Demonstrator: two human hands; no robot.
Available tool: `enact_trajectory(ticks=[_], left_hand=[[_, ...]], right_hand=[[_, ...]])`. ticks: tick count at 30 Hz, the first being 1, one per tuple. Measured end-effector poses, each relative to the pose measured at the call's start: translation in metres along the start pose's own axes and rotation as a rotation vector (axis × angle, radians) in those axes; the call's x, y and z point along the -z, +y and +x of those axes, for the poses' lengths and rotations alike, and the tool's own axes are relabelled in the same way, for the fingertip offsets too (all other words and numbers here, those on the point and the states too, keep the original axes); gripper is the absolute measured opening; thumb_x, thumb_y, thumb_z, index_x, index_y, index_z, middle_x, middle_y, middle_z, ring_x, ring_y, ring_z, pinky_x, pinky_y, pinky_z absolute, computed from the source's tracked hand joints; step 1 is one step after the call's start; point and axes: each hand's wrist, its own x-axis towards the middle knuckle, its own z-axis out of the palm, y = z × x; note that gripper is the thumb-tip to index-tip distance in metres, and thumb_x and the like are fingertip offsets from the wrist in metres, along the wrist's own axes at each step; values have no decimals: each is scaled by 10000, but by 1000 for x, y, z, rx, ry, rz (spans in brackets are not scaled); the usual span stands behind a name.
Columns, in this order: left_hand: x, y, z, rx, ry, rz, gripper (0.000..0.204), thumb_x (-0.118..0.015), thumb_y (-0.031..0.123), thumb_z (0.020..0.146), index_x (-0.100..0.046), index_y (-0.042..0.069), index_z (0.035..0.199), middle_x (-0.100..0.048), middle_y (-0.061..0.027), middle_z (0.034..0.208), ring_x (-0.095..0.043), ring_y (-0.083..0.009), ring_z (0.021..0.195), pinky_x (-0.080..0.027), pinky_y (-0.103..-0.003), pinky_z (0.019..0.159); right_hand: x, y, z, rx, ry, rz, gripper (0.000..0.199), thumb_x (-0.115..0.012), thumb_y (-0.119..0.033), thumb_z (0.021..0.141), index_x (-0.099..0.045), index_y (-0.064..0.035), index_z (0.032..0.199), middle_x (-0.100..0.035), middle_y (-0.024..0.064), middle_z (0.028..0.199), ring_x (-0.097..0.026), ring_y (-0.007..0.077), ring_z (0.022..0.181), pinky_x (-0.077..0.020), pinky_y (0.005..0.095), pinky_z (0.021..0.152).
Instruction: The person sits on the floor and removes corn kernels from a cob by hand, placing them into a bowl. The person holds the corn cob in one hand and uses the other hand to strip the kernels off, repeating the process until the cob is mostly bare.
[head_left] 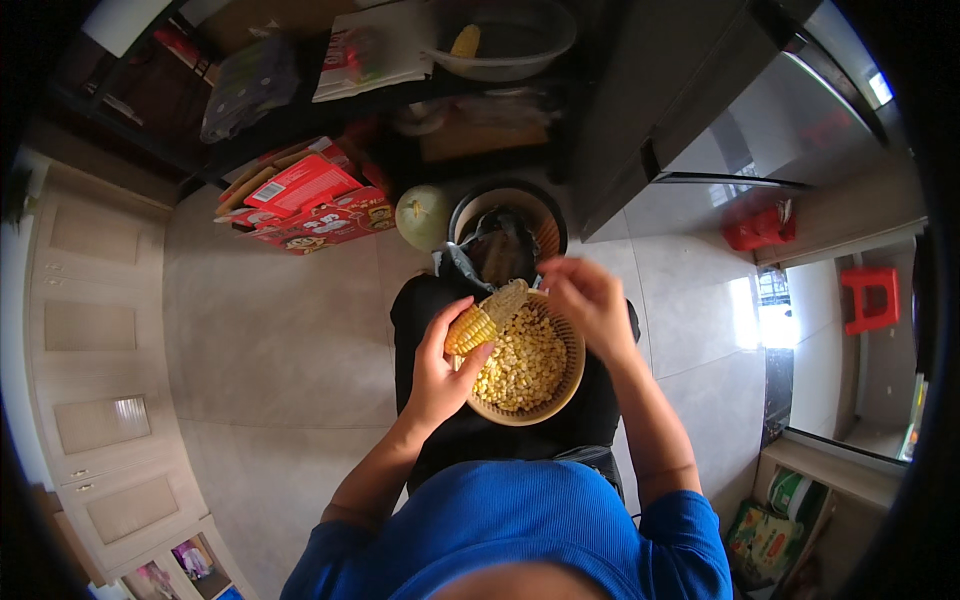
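Note:
My left hand (pixel 444 363) is closed around the yellow end of a corn cob (pixel 472 332). The cob's other end is stripped bare and points up and to the right. Close to that bare end is my right hand (pixel 585 300), its fingers curled together and slightly blurred; whether anything is pinched in them is hidden. Beneath both hands, on my lap, sits a tan basket (pixel 577 385) holding loose corn kernels (pixel 522 365).
Beyond my knees stands a round bin (pixel 463 205) with a dark liner. Left of it are a pale round melon or gourd (pixel 423 217) and red cartons (pixel 320 205). A clear bowl (pixel 520 50) with a corn piece rests on the dark shelf. A red stool (pixel 870 300) is far right.

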Motion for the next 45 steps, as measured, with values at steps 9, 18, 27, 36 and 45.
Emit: enact_trajectory(ticks=[9,18,27,36,45], left_hand=[[-29,-10,4,95,-244,7,529,-643,-67,754,-385,10,1210,-512,-114,1144,-507,-173,1083,-438,-293,904],[-55,-26,-26,83,-178,62,527,-643,-31,754,-382,-3,1210,-486,-152,1142,-498,-233,1094,-409,-325,942],[-56,-14,-28,1,-136,174,525,-620,-72,757,-359,-11,1209,-485,-164,1150,-510,-225,1083,-421,-321,930],[-56,-5,-23,-108,-111,268,515,-628,-86,743,-386,-21,1193,-515,-171,1129,-550,-244,1050,-458,-324,886],[-53,3,-23,-114,-123,284,520,-639,-70,740,-395,-18,1196,-523,-191,1118,-552,-285,1056,-450,-337,893]], right_hand=[[-13,12,-55,159,3,-403,214,-649,-100,825,-631,-21,1023,-637,120,757,-618,167,634,-488,278,599],[-4,41,-74,236,82,-467,132,-586,-29,833,-620,17,952,-638,162,822,-628,309,739,-499,347,656],[-4,37,-71,207,46,-345,121,-597,-66,852,-646,2,939,-630,132,796,-620,215,694,-482,285,632],[-2,25,-71,314,-8,-422,131,-601,-34,834,-646,-5,954,-633,126,801,-627,246,724,-493,290,659],[-1,4,-72,382,-24,-570,151,-621,-50,804,-643,-23,951,-623,138,795,-617,297,722,-507,346,649]])
